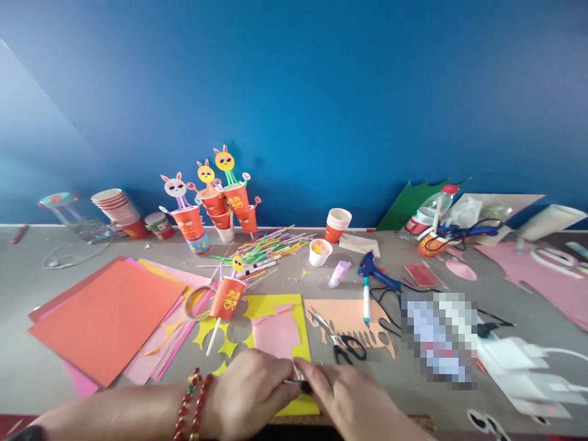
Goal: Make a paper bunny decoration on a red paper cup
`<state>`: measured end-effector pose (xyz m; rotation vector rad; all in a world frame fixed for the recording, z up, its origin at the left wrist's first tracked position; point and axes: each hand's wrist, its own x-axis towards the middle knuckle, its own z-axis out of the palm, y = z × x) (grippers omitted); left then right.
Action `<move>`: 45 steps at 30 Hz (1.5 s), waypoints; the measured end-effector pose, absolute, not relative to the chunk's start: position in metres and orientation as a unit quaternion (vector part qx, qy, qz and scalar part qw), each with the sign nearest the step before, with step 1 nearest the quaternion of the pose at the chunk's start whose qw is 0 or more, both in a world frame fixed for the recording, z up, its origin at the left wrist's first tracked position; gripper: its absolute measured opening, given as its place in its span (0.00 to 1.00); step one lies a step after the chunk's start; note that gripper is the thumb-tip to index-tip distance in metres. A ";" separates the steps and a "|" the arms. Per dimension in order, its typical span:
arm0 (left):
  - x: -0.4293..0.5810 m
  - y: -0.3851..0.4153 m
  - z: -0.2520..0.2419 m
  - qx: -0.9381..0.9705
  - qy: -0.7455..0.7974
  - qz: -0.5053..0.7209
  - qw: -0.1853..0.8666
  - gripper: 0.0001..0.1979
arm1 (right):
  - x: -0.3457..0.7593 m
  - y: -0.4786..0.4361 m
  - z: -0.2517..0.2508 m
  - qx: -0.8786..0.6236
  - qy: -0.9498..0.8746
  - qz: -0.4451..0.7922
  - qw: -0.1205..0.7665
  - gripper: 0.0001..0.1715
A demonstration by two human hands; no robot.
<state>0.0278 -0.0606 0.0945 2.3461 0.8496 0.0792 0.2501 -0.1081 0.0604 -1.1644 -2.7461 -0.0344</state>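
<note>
Head view: left hand (pixel 252 389) and right hand (pixel 353 395) meet over a yellow sheet (pixel 275 301)

My left fingers are curled closed, thumb and forefinger seeming to pinch a small dark-and-silver thing (pixel 304 386) that is too hidden to name. My right hand comes up to it from the other side, but blur and overlap cover the tips — I cannot tell whether those fingers grip it or only steady it. I'd judge the hands meet so one can brace while the other works. The thing sits between them, above the near part of the yellow sheet, just below the pink paper (pixel 277 334) lying on top.

The scissors (pixel 337 337) rest partly open across the peach sheet (pixel 353 312), handles near my right hand, likely for a quick pick-up. A tilted rabbit cup (pixel 228 298) sits by the tape roll (pixel 197 318), perhaps leaning on it.

Counting over the worktop (pixel 441 407): four rabbit cups, three at the back and this one in front; two stacks of paper cups (pixel 339 225); one small white cup (pixel 320 254) with scraps inside; one lilac glue stick (pixel 339 275); one marker (pixel 366 300); one pair of scissors; one tape roll. The straws (pixel 271 251) — heaped and overlapping — are too many to count.
</note>
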 end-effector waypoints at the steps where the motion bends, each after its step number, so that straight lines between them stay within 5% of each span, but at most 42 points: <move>1: 0.030 -0.062 0.100 0.882 0.328 0.026 0.337 0.13 | 0.248 -0.110 0.062 -0.393 -0.916 -0.013 0.085 0.27; 6: 0.036 -0.068 0.111 0.819 0.348 0.014 0.457 0.13 | 0.241 -0.118 0.056 -0.402 -0.909 -0.042 0.100 0.21; 10: 0.013 -0.053 0.109 0.706 0.375 0.053 0.599 0.22 | 0.281 -0.114 0.058 -0.461 -0.871 -0.079 0.148 0.22; 14: -0.023 -0.031 0.125 0.674 0.467 0.206 0.534 0.25 | 0.320 -0.108 0.074 -0.573 -0.782 -0.135 0.204 0.16; 19: 0.006 0.003 0.121 0.908 0.380 0.150 0.092 0.14 | 0.286 -0.099 0.078 -0.545 -0.800 0.141 0.208 0.15; 21: 0.028 0.025 0.105 0.911 0.380 0.149 0.052 0.12 | 0.276 -0.095 0.071 -0.569 -0.770 0.209 0.199 0.14; 28: 0.045 0.054 0.071 0.904 0.374 0.201 0.045 0.18 | 0.295 -0.104 0.040 -0.595 -0.693 0.290 0.286 0.20; 33: 0.030 -0.006 0.059 0.918 0.303 0.213 0.144 0.14 | 0.295 -0.115 0.039 -0.605 -0.645 0.376 0.279 0.09; 36: 0.022 -0.038 0.042 0.909 0.272 0.202 0.244 0.19 | 0.288 -0.114 0.043 -0.550 -0.577 0.524 0.302 0.12; 40: 0.016 -0.056 0.023 0.908 0.268 0.201 0.251 0.31 | 0.281 -0.111 0.043 -0.400 -0.425 0.699 0.413 0.18; 45: 0.021 -0.059 0.018 0.902 0.283 0.194 0.261 0.27 | 0.273 -0.115 0.035 -0.337 -0.401 0.716 0.462 0.19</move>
